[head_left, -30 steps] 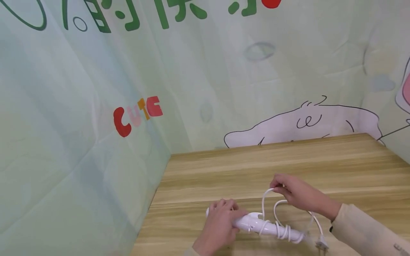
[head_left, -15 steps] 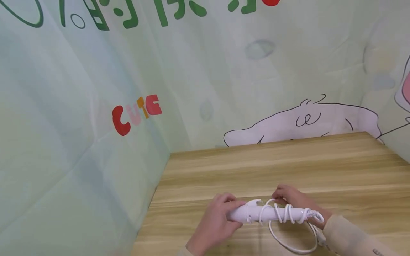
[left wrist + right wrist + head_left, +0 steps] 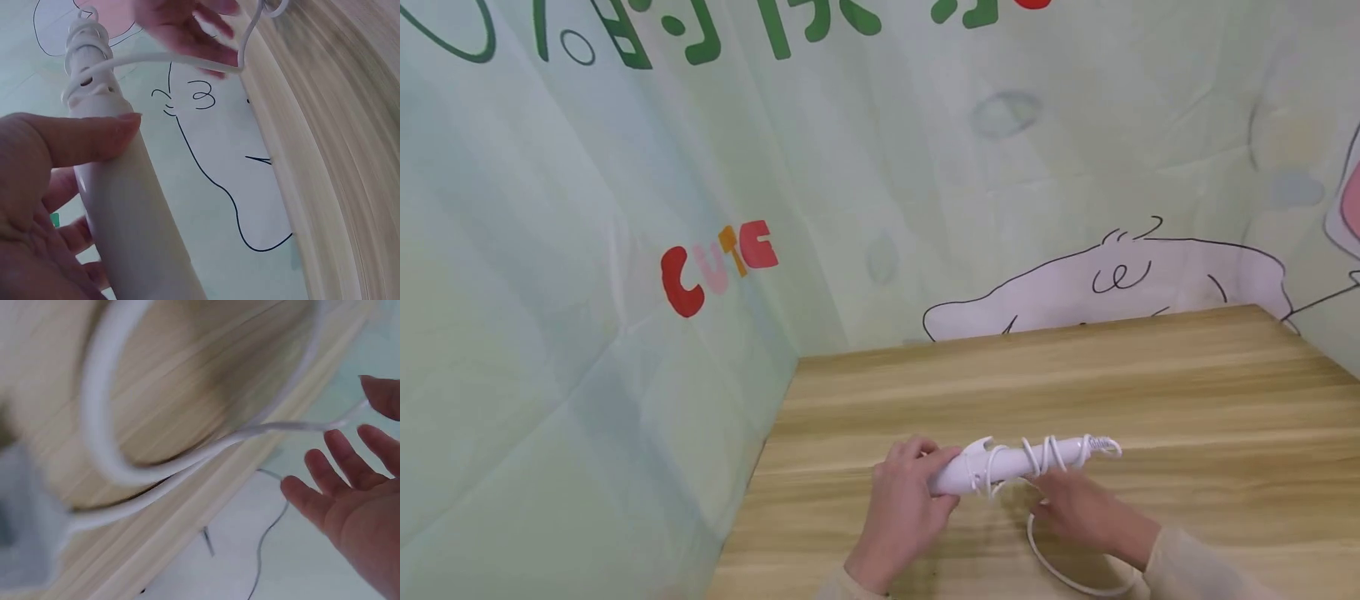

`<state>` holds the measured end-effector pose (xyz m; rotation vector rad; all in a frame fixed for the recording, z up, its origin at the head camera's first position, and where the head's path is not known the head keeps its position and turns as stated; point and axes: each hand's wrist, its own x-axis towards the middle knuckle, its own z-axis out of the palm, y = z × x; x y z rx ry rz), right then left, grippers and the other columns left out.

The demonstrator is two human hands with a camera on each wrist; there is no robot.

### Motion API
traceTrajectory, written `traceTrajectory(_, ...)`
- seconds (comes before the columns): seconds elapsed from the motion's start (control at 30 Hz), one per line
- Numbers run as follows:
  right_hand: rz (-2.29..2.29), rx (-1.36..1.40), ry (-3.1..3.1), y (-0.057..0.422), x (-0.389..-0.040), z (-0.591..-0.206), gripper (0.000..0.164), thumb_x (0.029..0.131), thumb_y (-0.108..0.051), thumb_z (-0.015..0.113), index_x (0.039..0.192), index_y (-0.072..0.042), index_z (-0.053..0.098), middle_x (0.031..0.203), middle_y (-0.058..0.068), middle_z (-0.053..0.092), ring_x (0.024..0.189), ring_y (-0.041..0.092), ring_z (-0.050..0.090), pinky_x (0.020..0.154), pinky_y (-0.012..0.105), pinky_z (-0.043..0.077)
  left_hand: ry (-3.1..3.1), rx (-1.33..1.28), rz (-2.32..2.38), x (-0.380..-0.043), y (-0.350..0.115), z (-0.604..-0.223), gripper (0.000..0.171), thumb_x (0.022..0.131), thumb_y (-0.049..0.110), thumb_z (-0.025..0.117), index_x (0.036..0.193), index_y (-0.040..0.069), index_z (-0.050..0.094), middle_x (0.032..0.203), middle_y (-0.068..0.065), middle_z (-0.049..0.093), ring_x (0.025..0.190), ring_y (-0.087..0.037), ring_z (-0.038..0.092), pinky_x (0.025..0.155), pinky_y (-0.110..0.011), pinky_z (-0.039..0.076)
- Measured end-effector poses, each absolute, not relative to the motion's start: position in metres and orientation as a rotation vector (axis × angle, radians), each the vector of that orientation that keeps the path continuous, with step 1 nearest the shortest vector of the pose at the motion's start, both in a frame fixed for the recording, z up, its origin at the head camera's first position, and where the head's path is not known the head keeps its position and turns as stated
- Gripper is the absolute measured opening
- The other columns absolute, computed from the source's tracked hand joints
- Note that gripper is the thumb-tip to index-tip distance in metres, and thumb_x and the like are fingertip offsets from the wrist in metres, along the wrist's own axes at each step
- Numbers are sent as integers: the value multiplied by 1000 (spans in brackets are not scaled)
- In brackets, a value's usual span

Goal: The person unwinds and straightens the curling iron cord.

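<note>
A white curling iron, its cord wound in loops round the slimmer end, is held up above the wooden table. My left hand grips its thicker end; in the left wrist view the thumb lies across the barrel and the fingers curl behind it. Below the wound part is my right hand, partly hidden under the iron in the head view. The right wrist view shows the right hand's fingers spread, with the loose white cord running past the thumb and fingertips. A blurred pale plug hangs on that cord.
The wooden table reaches back to a pale green printed cloth. That cloth also covers the left side, close to the table's edge. A loop of cord hangs low in front, below my right hand.
The left hand has lifted the iron and tilted its wound end upward. My right hand, which pinched the cord behind the iron, has come round beneath it to the near side.
</note>
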<state>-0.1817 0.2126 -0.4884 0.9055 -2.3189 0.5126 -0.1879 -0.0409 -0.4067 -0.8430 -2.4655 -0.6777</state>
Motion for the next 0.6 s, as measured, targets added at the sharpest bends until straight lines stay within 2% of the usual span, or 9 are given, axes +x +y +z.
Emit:
traceTrajectory(0.03,580,903,-2352,208,-177,-483,39,69,-3,79,104,-2,64,87,5,65,76,16,61,65,35,52,-2466,-822,-669,-189,-39,-407,48,63,12,88,109,22,77,96,4,63,89,-18,57,67,-39,42)
traceTrajectory(0.1,788,886,-2410,197,-170,-471,46,76,-4,78,119,0,62,107,10,67,98,23,63,82,41,52,-2471,-788,-658,-191,-35,-408,48,64,12,87,109,23,77,96,4,63,88,-19,58,66,-41,43)
traceTrajectory(0.17,1086,882,-2394,183,-164,-463,39,85,-5,74,122,-1,62,118,11,66,111,23,61,92,39,50,-2477,-760,-647,-192,-34,-408,48,64,12,87,109,23,77,96,3,63,88,-20,58,66,-41,44)
traceTrajectory(0.2,1235,878,-2356,177,-162,-460,34,88,-4,72,120,0,63,118,10,67,114,21,60,95,36,48,-2481,-748,-644,-192,-34,-408,48,64,12,87,110,23,77,96,3,63,88,-20,58,66,-42,44)
traceTrajectory(0.3,1647,871,-2201,166,-157,-458,20,92,0,65,112,2,65,109,14,68,107,14,63,90,28,50,-2490,-723,-643,-193,-31,-408,48,65,13,87,111,23,76,96,2,63,89,-21,58,66,-41,44)
traceTrajectory(0.37,1815,845,-2123,162,-154,-459,15,93,3,63,108,5,64,102,16,68,99,12,65,84,27,53,-2492,-702,-629,-193,-31,-410,48,65,13,86,111,23,76,96,2,63,88,-21,58,66,-42,44)
traceTrajectory(0.6,1910,720,-2125,159,-148,-456,18,88,7,66,104,4,60,87,6,65,77,11,64,65,32,56,-2472,-664,-534,-194,-33,-414,47,65,12,85,110,23,76,94,0,64,86,-22,59,65,-45,46)
